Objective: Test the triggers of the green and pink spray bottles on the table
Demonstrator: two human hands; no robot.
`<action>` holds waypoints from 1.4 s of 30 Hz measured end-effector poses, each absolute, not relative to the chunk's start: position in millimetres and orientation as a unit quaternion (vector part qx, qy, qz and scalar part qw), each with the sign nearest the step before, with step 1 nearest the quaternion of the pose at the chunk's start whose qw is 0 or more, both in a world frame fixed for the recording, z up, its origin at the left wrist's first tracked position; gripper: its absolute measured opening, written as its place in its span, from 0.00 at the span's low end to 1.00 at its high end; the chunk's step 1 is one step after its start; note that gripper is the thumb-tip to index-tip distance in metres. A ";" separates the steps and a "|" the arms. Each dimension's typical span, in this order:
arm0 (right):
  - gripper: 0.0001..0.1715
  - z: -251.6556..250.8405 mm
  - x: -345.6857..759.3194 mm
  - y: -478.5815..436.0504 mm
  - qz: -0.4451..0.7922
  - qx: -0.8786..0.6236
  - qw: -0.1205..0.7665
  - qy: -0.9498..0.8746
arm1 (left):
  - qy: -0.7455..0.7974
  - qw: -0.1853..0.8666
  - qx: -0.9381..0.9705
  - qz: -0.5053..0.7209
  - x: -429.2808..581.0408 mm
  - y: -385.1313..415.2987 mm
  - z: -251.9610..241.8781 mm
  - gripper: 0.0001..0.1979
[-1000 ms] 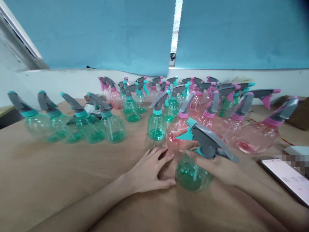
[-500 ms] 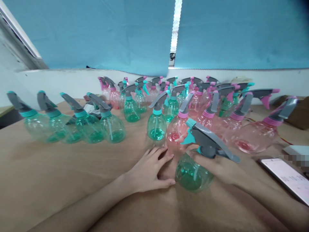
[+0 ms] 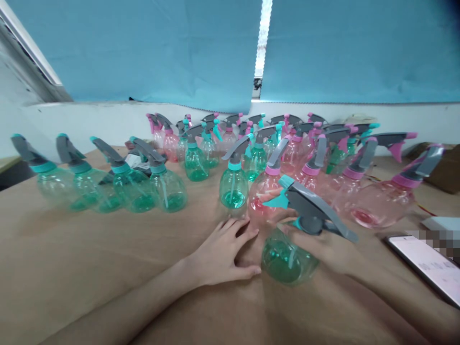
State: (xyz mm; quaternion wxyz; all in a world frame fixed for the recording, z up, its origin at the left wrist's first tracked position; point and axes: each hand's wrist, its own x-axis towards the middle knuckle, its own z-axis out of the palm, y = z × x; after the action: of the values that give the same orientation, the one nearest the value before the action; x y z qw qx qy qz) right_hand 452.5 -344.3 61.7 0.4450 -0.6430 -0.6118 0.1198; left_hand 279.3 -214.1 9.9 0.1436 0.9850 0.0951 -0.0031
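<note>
A clear green spray bottle (image 3: 287, 261) with a grey and teal spray head (image 3: 309, 206) stands on the table in front of me, its nozzle pointing left. My right hand (image 3: 323, 247) is wrapped around its neck from the right. Some of that hand's fingers show behind the teal trigger (image 3: 277, 199), apart from one another; the bottle hides the rest. Just left of the bottle, my left hand (image 3: 224, 254) lies flat on the table with fingers spread, holding nothing. Beyond it stands another green spray bottle (image 3: 233, 189), beside a pink spray bottle (image 3: 266, 191).
Several green spray bottles (image 3: 168, 191) line up at the left. More pink ones (image 3: 384, 201) stand at the right, with a mixed cluster behind. A phone (image 3: 427, 263) showing a timer lies at the right edge, near a brown box (image 3: 445, 167). Blue curtain (image 3: 161, 52) hangs behind.
The fingers of my right hand by the trigger have shifted slightly up and outward, and the trigger sits further out. My left hand stays put. The digits on the phone differ.
</note>
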 end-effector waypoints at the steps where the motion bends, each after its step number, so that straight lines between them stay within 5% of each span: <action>1: 0.14 63.3 452.1 -344.1 0.141 -0.638 0.447 -0.611 | 0.095 0.143 0.985 -0.003 279.3 -214.2 10.1 0.41; 20: 0.19 72.4 449.3 -341.6 0.165 -0.597 0.507 -0.600 | 0.085 0.139 0.987 0.016 278.5 -213.1 6.5 0.41; 42: 0.19 69.1 453.0 -345.6 0.172 -0.623 0.458 -0.611 | 0.089 0.153 0.984 0.017 278.7 -213.5 8.8 0.40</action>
State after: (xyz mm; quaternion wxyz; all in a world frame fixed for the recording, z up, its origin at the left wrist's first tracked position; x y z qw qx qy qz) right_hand 453.0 -345.6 69.1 0.4578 -0.6229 -0.6106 0.1720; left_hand 278.7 -213.5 8.8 0.1525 0.9842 0.0888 0.0169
